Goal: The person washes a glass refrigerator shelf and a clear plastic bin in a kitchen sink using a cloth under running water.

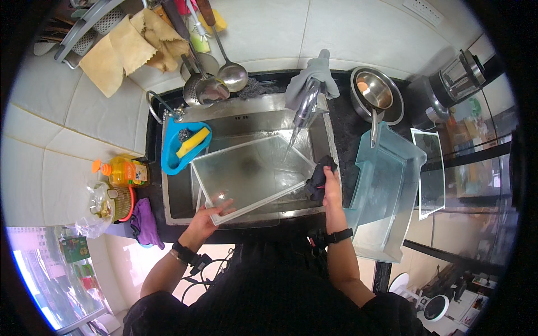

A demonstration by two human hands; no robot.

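A glass refrigerator shelf with a white frame (pixel 252 174) lies tilted across the stainless steel sink (pixel 321 138). My left hand (pixel 205 221) grips its near left corner, thumb and fingers on either side of the frame. In my right hand (pixel 331 188) is a dark cloth (pixel 317 181), bunched against the shelf's right end. Water runs from the chrome faucet (pixel 308 103) onto the far right part of the glass. A grey cloth (pixel 325 69) is draped over the faucet's base.
On the left sink rim sits a blue strainer basket (pixel 170 161) with a yellow sponge (pixel 193 143) and steel wool (pixel 184 135). Right of the sink are a clear drawer (pixel 388 189), another framed shelf (pixel 431 172), nested steel pans (pixel 378 90) and a blender (pixel 445 90). Soap bottles (pixel 126 172) stand left.
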